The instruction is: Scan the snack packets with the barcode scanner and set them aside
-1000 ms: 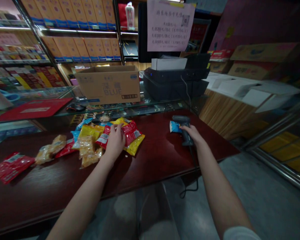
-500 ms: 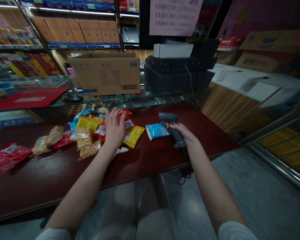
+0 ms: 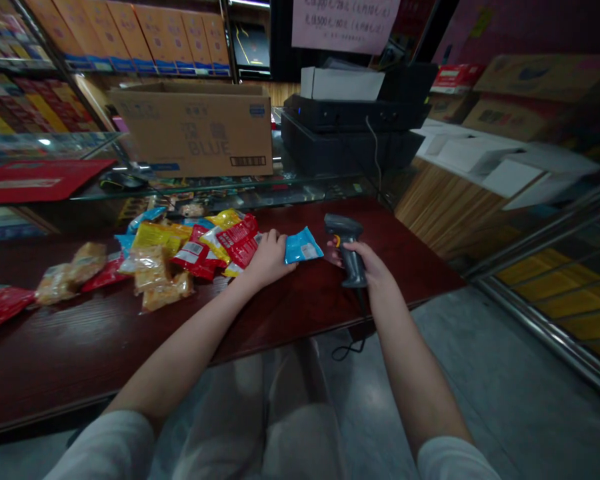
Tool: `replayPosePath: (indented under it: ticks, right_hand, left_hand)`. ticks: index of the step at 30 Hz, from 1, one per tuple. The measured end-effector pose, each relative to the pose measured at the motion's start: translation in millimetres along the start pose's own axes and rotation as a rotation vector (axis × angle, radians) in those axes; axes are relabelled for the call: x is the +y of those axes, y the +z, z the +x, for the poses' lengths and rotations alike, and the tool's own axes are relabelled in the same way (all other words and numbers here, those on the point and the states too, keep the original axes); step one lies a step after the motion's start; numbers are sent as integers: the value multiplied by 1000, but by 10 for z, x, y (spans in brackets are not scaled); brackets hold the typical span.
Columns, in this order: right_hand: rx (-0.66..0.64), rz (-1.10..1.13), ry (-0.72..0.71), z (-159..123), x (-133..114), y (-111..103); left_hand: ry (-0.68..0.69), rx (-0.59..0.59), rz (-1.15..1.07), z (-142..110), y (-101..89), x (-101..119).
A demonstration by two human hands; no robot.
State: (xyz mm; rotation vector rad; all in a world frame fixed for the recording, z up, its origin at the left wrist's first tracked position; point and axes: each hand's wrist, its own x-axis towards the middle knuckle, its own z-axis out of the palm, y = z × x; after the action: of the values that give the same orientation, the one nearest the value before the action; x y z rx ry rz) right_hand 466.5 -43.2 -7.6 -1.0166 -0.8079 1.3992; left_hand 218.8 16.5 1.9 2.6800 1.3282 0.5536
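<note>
My left hand [image 3: 271, 260] is closed on the left end of a small blue snack packet [image 3: 303, 246], whose pale label faces up. A dark grey barcode scanner [image 3: 353, 257] is gripped by its handle in my right hand [image 3: 373, 263], its head just right of the packet and apart from it. Left of my left hand lies a pile of packets: a red packet [image 3: 237, 241], another red packet [image 3: 196, 257], a yellow packet [image 3: 163, 235] and clear-wrapped pale snack blocks [image 3: 155, 275]. My left fingertips are partly hidden.
All this lies on a dark red wooden desk [image 3: 100, 340]. Behind it, a glass counter carries a cardboard box [image 3: 195, 130], a black cash drawer [image 3: 347, 143] and a red mat [image 3: 35, 181]. A metal rail [image 3: 545, 327] stands at right.
My left hand has moved right from the pile and taken hold of the blue packet, which is now lifted at its far side. The scanner stays in my right hand, now more upright.
</note>
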Motion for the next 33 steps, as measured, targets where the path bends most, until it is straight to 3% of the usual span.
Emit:
replayPosePath:
  ticks: [4, 7, 21, 33]
  right_hand:
    - [-85, -23, -20, -57, 3, 39]
    - [-153, -38, 5, -93, 11, 100]
    - [-261, -53, 112, -117, 31, 191]
    - [-185, -40, -2, -106, -10, 115]
  left_hand:
    - [-105, 241, 7, -26, -54, -66]
    - [-146, 311, 16, -19, -12, -130]
    - [-120, 303, -49, -10, 125, -195]
    - [-80, 194, 123, -128, -19, -32]
